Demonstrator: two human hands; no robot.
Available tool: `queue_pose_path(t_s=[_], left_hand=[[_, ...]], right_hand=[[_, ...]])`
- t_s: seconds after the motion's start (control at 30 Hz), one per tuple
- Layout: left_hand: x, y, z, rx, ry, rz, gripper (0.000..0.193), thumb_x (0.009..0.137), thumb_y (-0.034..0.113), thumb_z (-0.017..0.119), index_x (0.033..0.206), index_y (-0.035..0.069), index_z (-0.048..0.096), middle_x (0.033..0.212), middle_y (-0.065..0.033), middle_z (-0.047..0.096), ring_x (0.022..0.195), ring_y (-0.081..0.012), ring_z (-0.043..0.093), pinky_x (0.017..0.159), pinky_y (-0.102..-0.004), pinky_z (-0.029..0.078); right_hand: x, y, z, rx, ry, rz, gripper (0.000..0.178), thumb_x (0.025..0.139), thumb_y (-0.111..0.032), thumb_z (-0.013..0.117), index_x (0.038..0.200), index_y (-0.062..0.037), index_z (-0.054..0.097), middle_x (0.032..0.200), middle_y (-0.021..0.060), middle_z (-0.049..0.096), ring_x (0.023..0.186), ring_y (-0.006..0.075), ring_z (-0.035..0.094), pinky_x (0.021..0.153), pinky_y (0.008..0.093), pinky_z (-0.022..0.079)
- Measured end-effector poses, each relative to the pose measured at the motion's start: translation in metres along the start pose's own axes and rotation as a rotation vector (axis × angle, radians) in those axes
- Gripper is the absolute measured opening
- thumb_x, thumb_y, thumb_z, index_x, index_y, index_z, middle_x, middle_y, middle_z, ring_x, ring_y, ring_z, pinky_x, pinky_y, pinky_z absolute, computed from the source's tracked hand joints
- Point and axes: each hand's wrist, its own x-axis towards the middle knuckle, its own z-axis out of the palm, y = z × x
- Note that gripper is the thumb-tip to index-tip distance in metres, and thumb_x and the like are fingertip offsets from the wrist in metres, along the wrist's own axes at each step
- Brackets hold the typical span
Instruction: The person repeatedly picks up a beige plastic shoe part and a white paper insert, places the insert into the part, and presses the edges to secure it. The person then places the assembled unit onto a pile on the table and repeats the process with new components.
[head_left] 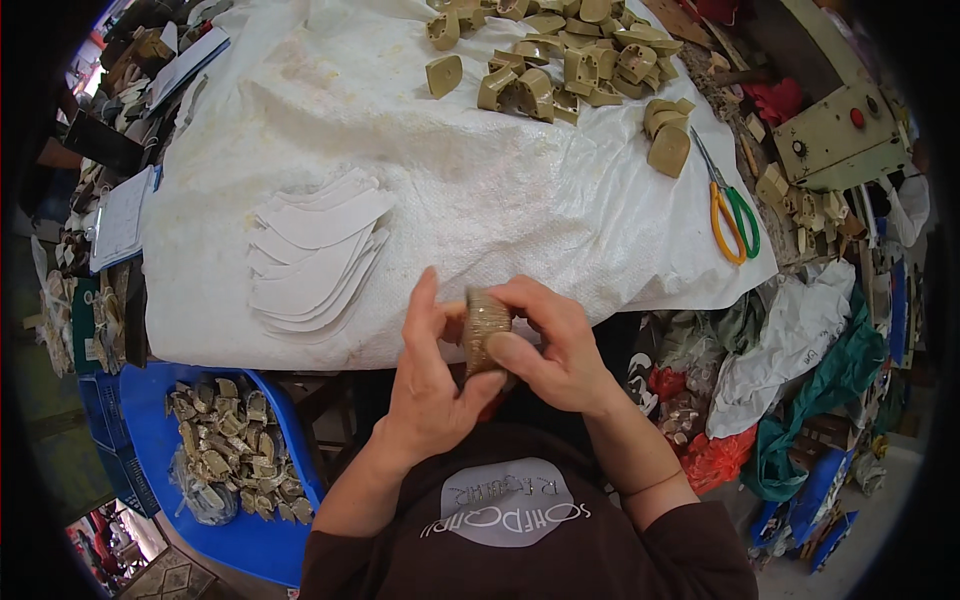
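Between my two hands, just past the table's front edge, is a small block with fine ridges and a brown-gold sheen, which looks like a shoe heel (488, 325). My right hand (550, 345) grips it from the right, thumb pressed against its face and fingers over the top. My left hand (432, 375) holds it from the left and below, with its index finger raised off it. Part of the heel is hidden by the fingers. Left of my hands lies a fanned stack of white curved cut pieces (320, 250) on the white woven sheet (430, 170).
Plain tan heels (580, 70) are heaped at the table's far side. Scissors (735, 215) with orange and green handles lie to the right. A blue tub (160, 480) of ridged heels stands at lower left. A control box (840, 135) and bags (785, 340) are at right.
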Motion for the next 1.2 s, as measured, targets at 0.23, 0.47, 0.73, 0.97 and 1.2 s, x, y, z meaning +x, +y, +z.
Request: queue_pose_path(t_s=[0.23,0.47,0.73,0.97,1.2], left_hand=[[0.005,0.017,-0.017,0.162,0.019,-0.197,0.055,0.062,-0.004,0.074,0.113,0.002,0.056,0.093,-0.0115,0.057,0.078,-0.0224,0.057,0.065,-0.0298,0.048],[0.012,0.023,-0.015,0.436,-0.032,0.055,0.059,0.057,-0.004,0.076,0.112,0.002,0.057,0.084,-0.0086,0.054,0.074,-0.0183,0.055,0.059,-0.0269,0.045],[0.011,0.018,-0.008,0.436,0.023,0.001,0.055,0.053,0.003,0.080,0.102,0.000,0.056,0.081,-0.0115,0.057,0.062,-0.0245,0.058,0.054,-0.0322,0.048],[0.009,0.013,0.013,0.691,0.213,0.148,0.051,0.053,0.008,0.081,0.095,-0.001,0.054,0.074,-0.0111,0.054,0.060,-0.0269,0.058,0.051,-0.0333,0.047],[0.013,0.006,0.015,0.728,0.315,0.183,0.047,0.054,0.010,0.081,0.092,-0.002,0.056,0.069,-0.0102,0.051,0.053,-0.0275,0.055,0.048,-0.0353,0.045]], right_hand=[[0.001,0.017,-0.007,0.521,-0.050,0.323,0.021,0.092,-0.018,0.056,0.101,0.0000,0.059,0.079,0.0039,0.057,0.072,0.0113,0.053,0.064,0.0255,0.043],[0.003,0.017,-0.010,0.272,-0.119,0.196,0.017,0.092,-0.019,0.057,0.094,-0.0024,0.061,0.076,-0.0019,0.058,0.064,0.0083,0.052,0.056,0.0250,0.044],[-0.007,0.020,-0.003,0.629,-0.003,0.354,0.018,0.096,-0.014,0.049,0.101,-0.0003,0.061,0.085,0.0006,0.062,0.077,0.0089,0.056,0.070,0.0241,0.047],[-0.010,0.014,0.005,0.382,0.056,0.281,0.026,0.097,-0.021,0.049,0.107,-0.0006,0.061,0.097,0.0038,0.059,0.085,0.0093,0.053,0.075,0.0236,0.044],[-0.013,0.018,0.018,0.918,0.119,0.462,0.027,0.097,-0.015,0.049,0.118,0.0007,0.054,0.106,0.0074,0.059,0.093,0.0120,0.055,0.081,0.0240,0.044]])
